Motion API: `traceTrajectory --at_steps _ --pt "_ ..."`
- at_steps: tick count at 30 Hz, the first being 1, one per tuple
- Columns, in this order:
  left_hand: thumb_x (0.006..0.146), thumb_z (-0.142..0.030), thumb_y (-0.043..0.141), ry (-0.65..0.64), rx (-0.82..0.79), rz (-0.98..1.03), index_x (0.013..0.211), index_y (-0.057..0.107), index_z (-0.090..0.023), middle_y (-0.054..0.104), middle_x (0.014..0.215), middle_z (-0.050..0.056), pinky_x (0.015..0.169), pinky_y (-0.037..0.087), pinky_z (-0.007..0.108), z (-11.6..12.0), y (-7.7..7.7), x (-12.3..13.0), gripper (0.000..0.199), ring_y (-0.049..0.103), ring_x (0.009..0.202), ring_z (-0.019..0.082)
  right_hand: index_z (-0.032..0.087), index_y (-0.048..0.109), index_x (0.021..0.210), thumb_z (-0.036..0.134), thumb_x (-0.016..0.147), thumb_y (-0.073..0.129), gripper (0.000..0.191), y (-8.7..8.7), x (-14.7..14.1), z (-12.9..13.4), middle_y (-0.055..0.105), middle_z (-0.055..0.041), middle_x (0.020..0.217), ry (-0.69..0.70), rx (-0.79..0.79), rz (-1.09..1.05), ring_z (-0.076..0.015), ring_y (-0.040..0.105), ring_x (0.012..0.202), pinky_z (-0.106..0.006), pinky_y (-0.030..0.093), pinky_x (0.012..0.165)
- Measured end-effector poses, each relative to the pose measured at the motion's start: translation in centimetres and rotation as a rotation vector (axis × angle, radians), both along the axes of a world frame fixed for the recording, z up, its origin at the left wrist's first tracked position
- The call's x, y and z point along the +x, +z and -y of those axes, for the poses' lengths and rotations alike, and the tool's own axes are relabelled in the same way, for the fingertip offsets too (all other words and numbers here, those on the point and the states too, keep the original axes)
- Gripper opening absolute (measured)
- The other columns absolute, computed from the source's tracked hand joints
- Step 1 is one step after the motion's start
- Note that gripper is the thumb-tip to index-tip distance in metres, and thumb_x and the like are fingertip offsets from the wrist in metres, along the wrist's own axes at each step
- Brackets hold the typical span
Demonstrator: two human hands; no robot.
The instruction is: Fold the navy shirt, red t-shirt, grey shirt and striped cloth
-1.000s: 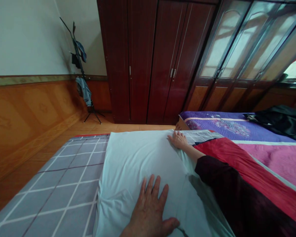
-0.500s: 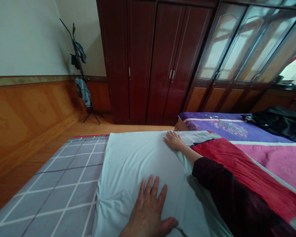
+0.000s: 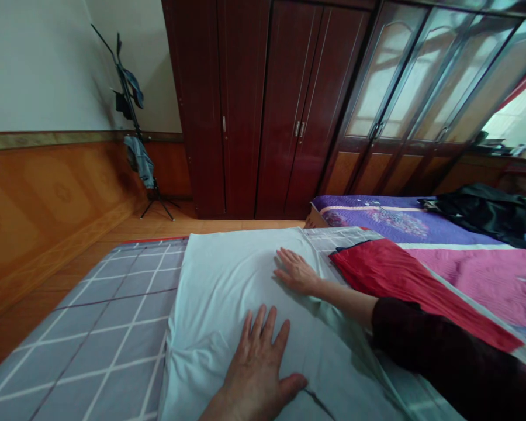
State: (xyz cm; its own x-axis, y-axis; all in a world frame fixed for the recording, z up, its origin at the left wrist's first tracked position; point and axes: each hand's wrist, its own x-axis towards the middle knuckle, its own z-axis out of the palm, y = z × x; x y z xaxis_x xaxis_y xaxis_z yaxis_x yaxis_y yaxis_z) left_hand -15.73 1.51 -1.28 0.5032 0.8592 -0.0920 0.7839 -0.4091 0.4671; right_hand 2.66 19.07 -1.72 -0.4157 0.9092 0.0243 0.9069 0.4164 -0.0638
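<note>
A pale mint-green sheet of soft, thin fabric (image 3: 232,254) is spread on a grey bed cover patterned with white grid lines (image 3: 114,316), with a folded piece of bright red cloth (image 3: 398,280) lying to its right. The step in hand is judged to be the smoothing of the fabric: curved ripples are seen across its middle, and a bunched crease is left beside the left hand (image 3: 256,362). Such ripples are probably best worked outward with a flat palm and light, even pressure, while the near part is held steady (a hard push would likely drag the whole layer askew).

The left hand is laid palm down on the near part, its fingers spread and its thumb held well out; nothing is gripped. The right hand (image 3: 296,272) is stretched over the far right part, its palm down and its fingers extended, closer together. Whether its whole palm is pressed to the fabric cannot be told.
</note>
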Motion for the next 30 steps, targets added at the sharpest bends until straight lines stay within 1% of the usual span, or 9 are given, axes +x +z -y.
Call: traceTrajectory --at_steps 3,5,8,10,14,16,20,24,30 --pt "0.085 -0.07 0.034 -0.011 0.033 -0.014 0.148 0.017 -0.03 0.002 0.156 0.005 0.116 0.002 0.053 0.1 -0.1 -0.1 0.076 -0.006 0.142 0.029 0.028 0.028 0.147 0.062 0.09 0.034 0.066 -0.6 0.5 2.6 0.027 -0.0013 0.153 0.128 -0.048 -0.01 -0.0203 0.022 0.14 -0.033 0.018 0.112" --pt "0.084 -0.073 0.03 -0.007 0.036 -0.023 0.148 0.018 -0.03 0.002 0.156 0.005 0.116 0.001 0.053 0.1 -0.2 -0.1 0.078 -0.006 0.142 0.029 0.02 0.03 0.146 0.057 0.092 0.032 0.065 -0.1 2.2 2.0 0.027 -0.0081 0.153 0.002 -0.034 -0.006 -0.0253 0.021 0.14 -0.039 0.018 0.112" --pt "0.084 -0.074 0.027 0.002 0.025 -0.036 0.148 0.017 -0.029 0.002 0.156 0.004 0.116 0.002 0.052 0.1 -0.3 -0.1 0.079 -0.006 0.142 0.029 0.0 0.027 0.144 0.044 0.096 0.023 0.065 0.9 4.6 -0.2 0.027 -0.0262 0.148 -0.271 0.017 -0.001 -0.0377 0.022 0.138 -0.055 0.022 0.107" --pt "0.084 -0.074 0.027 0.0 0.025 -0.04 0.148 0.017 -0.029 0.002 0.157 0.004 0.116 0.002 0.052 0.1 -0.3 -0.1 0.079 -0.005 0.142 0.029 -0.002 0.023 0.144 0.043 0.096 0.023 0.066 1.0 5.0 -0.7 0.027 -0.0287 0.147 -0.335 0.033 -0.001 -0.0406 0.022 0.137 -0.058 0.022 0.105" --pt "0.084 -0.074 0.028 -0.004 0.038 -0.042 0.148 0.02 -0.028 0.004 0.157 0.005 0.116 0.003 0.053 0.1 -0.2 0.0 0.079 -0.004 0.143 0.03 0.013 0.029 0.146 0.056 0.09 0.036 0.071 -0.4 3.9 1.7 0.027 -0.0137 0.152 -0.201 0.007 0.005 -0.0288 0.019 0.141 -0.042 0.021 0.111" --pt "0.084 -0.074 0.029 -0.002 0.046 -0.039 0.148 0.021 -0.028 0.006 0.157 0.005 0.116 0.004 0.053 0.1 -0.1 0.0 0.079 -0.003 0.143 0.03 0.012 0.033 0.144 0.059 0.088 0.038 0.074 -1.0 3.8 3.1 0.031 -0.0133 0.151 -0.178 -0.012 0.016 -0.0275 0.022 0.14 -0.038 0.021 0.112" --pt "0.083 -0.075 0.027 -0.005 0.065 -0.028 0.147 0.025 -0.027 0.01 0.156 0.007 0.116 0.005 0.051 0.3 0.4 0.0 0.08 0.0 0.143 0.029 -0.003 0.03 0.142 0.054 0.091 0.032 0.076 -1.0 5.5 4.0 0.029 -0.0266 0.147 -0.321 0.01 0.033 -0.0372 0.023 0.138 -0.049 0.023 0.109" --pt "0.084 -0.073 0.03 -0.008 0.079 -0.045 0.147 0.024 -0.026 0.011 0.156 0.007 0.117 0.005 0.05 0.4 0.5 0.1 0.079 0.001 0.143 0.028 0.0 0.033 0.141 0.054 0.09 0.036 0.075 -0.4 6.3 4.2 0.029 -0.0239 0.148 -0.298 0.012 0.025 -0.035 0.022 0.139 -0.045 0.021 0.11" --pt "0.086 -0.069 0.034 -0.002 0.066 -0.085 0.147 0.024 -0.026 0.011 0.156 0.007 0.116 0.005 0.051 0.4 1.0 0.5 0.076 0.003 0.143 0.029 0.008 0.027 0.145 0.057 0.091 0.032 0.074 -0.1 1.6 5.3 0.021 -0.02 0.152 -0.174 0.034 -0.036 -0.0351 0.018 0.14 -0.049 0.021 0.109"
